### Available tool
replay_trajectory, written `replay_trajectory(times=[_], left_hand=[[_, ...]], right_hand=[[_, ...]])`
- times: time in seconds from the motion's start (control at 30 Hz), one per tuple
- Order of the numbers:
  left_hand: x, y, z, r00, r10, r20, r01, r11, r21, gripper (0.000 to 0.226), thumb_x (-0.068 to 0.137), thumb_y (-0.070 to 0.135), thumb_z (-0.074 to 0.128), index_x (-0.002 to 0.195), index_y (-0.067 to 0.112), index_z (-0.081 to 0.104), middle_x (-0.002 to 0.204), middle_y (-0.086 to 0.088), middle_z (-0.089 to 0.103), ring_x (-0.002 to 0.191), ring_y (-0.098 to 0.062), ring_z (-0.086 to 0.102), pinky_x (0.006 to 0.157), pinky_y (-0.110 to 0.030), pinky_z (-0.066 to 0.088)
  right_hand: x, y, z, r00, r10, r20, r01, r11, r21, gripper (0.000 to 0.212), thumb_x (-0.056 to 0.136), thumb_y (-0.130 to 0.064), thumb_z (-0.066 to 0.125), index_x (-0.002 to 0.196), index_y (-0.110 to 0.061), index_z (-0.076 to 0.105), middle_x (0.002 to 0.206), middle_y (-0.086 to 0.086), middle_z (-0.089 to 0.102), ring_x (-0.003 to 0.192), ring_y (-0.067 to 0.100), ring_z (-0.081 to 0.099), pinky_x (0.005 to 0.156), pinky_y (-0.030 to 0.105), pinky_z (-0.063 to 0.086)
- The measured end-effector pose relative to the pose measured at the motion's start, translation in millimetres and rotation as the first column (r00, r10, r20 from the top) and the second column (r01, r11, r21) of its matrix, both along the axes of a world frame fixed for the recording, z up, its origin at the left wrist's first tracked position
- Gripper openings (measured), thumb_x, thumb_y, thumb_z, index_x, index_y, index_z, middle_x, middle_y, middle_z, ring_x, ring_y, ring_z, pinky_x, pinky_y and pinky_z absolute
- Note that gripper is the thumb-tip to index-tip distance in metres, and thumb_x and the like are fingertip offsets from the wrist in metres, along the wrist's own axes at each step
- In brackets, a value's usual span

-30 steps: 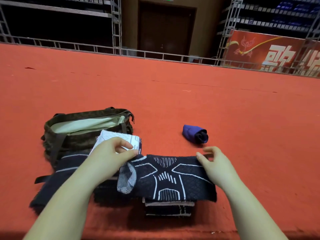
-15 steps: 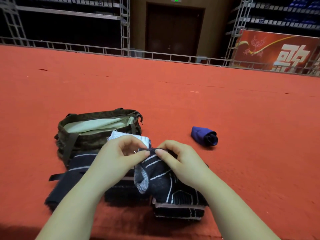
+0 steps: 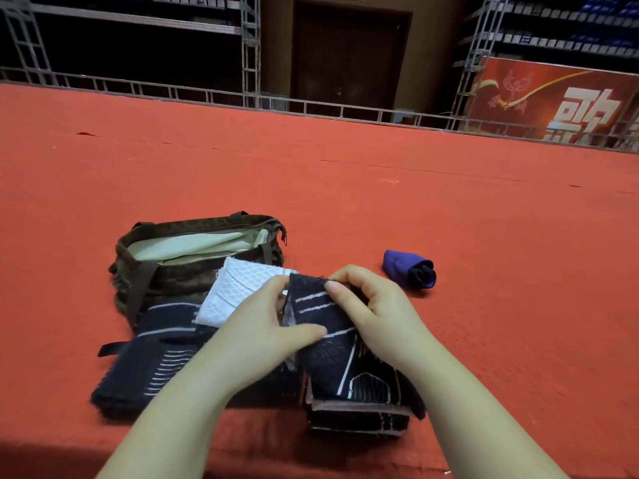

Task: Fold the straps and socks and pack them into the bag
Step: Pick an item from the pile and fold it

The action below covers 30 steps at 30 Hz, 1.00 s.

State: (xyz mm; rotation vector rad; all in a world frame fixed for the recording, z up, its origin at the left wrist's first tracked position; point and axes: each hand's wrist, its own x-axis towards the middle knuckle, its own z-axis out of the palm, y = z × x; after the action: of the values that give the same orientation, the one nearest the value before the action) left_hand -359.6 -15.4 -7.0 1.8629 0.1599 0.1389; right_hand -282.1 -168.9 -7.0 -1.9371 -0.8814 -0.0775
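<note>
A person's left hand (image 3: 273, 326) and right hand (image 3: 377, 312) pinch a dark navy strap (image 3: 328, 340) between thumb and fingers, each grip closed on its upper part, above a red-covered table (image 3: 484, 271). The strap's long axis runs from its top edge, up and away from the camera, down and slightly right to a stack of folded dark straps (image 3: 359, 409) on which its lower end rests. Its knit is woven with thin white stripes across the top and angular white line patterns lower down; no brand or label on it can be read.

A white mesh-textured piece (image 3: 238, 288) lies just left of the hands, overlapping another navy strap with grey bands (image 3: 148, 357) spread flat at the near left. Behind these sits an olive-brown bag (image 3: 166, 271), its mouth open toward the camera and showing a pale green lining. A rolled purple sock bundle (image 3: 409, 269) lies apart to the right.

A red banner (image 3: 553, 102) in the background carries large white Chinese characters, only partly in view.
</note>
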Motion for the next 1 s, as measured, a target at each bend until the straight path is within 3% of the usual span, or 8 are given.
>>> replay_trajectory(times=[0.13, 0.33, 0.53, 0.67, 0.73, 0.83, 0.9, 1.0], left_hand=[[-4, 11, 3, 0.997, 0.011, -0.075, -0.023, 0.987, -0.156, 0.021, 0.084, 0.004, 0.067, 0.103, 0.013, 0.065, 0.091, -0.018, 0.07, 0.078, -0.02, 0.068, 0.078, -0.039, 0.057], [-5, 9, 3, 0.983, 0.184, -0.025, -0.18, 0.915, -0.361, 0.025, 0.086, 0.004, 0.064, 0.106, 0.017, 0.057, 0.075, -0.004, 0.071, 0.057, -0.014, 0.066, 0.048, -0.025, 0.051], [2, 10, -6, 0.927, 0.372, 0.048, -0.343, 0.891, -0.297, 0.029, 0.083, 0.006, 0.067, 0.099, 0.026, 0.054, 0.105, -0.002, 0.065, 0.077, -0.022, 0.064, 0.063, -0.037, 0.052], [2, 4, -8, 0.919, 0.373, 0.123, -0.365, 0.927, -0.087, 0.02, 0.085, 0.024, 0.067, 0.101, 0.028, 0.055, 0.107, 0.008, 0.063, 0.076, -0.011, 0.063, 0.081, -0.045, 0.053], [-3, 2, -6, 0.905, 0.336, 0.263, -0.388, 0.903, 0.182, 0.024, 0.084, 0.046, 0.061, 0.101, 0.031, 0.057, 0.107, 0.019, 0.056, 0.086, 0.006, 0.055, 0.085, -0.029, 0.044], [-14, 4, 3, 0.909, 0.007, 0.418, -0.199, 0.887, 0.416, 0.038, 0.072, 0.066, 0.056, 0.099, 0.04, 0.06, 0.111, 0.027, 0.054, 0.11, 0.011, 0.046, 0.094, -0.008, 0.031], [-17, 6, 4, 0.918, -0.157, 0.363, -0.051, 0.863, 0.503, 0.035, 0.067, 0.06, 0.066, 0.095, 0.04, 0.062, 0.105, 0.026, 0.06, 0.105, 0.008, 0.051, 0.089, -0.004, 0.033], [-13, 11, 0, 0.909, -0.151, 0.388, -0.091, 0.838, 0.539, 0.026, 0.071, 0.038, 0.077, 0.09, 0.041, 0.061, 0.09, 0.023, 0.064, 0.089, 0.002, 0.058, 0.078, -0.01, 0.04]], right_hand=[[4, -9, 2, 0.999, -0.043, -0.015, 0.042, 0.999, -0.014, 0.019, 0.096, -0.026, 0.053, 0.078, -0.032, 0.059, 0.073, -0.021, 0.06, 0.07, -0.004, 0.053, 0.067, 0.015, 0.04], [4, -2, -4, 0.976, -0.168, 0.142, 0.183, 0.978, -0.103, 0.015, 0.093, -0.035, 0.053, 0.103, -0.028, 0.062, 0.097, -0.013, 0.055, 0.097, 0.005, 0.052, 0.091, 0.026, 0.041], [-35, -5, -26, 0.924, -0.042, 0.381, 0.08, 0.993, -0.084, 0.048, 0.079, -0.056, 0.061, 0.113, -0.022, 0.061, 0.115, -0.009, 0.056, 0.111, 0.008, 0.052, 0.096, 0.021, 0.037], [-37, -4, -46, 0.86, -0.128, 0.494, 0.163, 0.986, -0.028, 0.023, 0.085, -0.033, 0.058, 0.1, -0.02, 0.069, 0.097, -0.01, 0.068, 0.09, 0.008, 0.06, 0.083, 0.024, 0.044], [-34, -6, -42, 0.85, -0.157, 0.502, 0.191, 0.982, -0.016, 0.022, 0.086, -0.032, 0.056, 0.096, -0.02, 0.071, 0.09, -0.011, 0.07, 0.083, 0.006, 0.06, 0.078, 0.019, 0.043], [-31, -7, -32, 0.87, -0.122, 0.478, 0.179, 0.981, -0.076, 0.025, 0.085, -0.035, 0.053, 0.096, -0.023, 0.072, 0.087, -0.011, 0.072, 0.079, 0.007, 0.06, 0.073, 0.018, 0.041], [-29, -8, -27, 0.892, -0.094, 0.443, 0.147, 0.985, -0.087, 0.026, 0.084, -0.034, 0.053, 0.096, -0.021, 0.072, 0.088, -0.009, 0.073, 0.08, 0.007, 0.062, 0.072, 0.017, 0.042], [-26, -12, -21, 0.936, -0.061, 0.347, 0.1, 0.99, -0.097, 0.028, 0.083, -0.038, 0.053, 0.098, -0.025, 0.072, 0.094, -0.013, 0.072, 0.087, 0.002, 0.062, 0.075, 0.008, 0.04]])
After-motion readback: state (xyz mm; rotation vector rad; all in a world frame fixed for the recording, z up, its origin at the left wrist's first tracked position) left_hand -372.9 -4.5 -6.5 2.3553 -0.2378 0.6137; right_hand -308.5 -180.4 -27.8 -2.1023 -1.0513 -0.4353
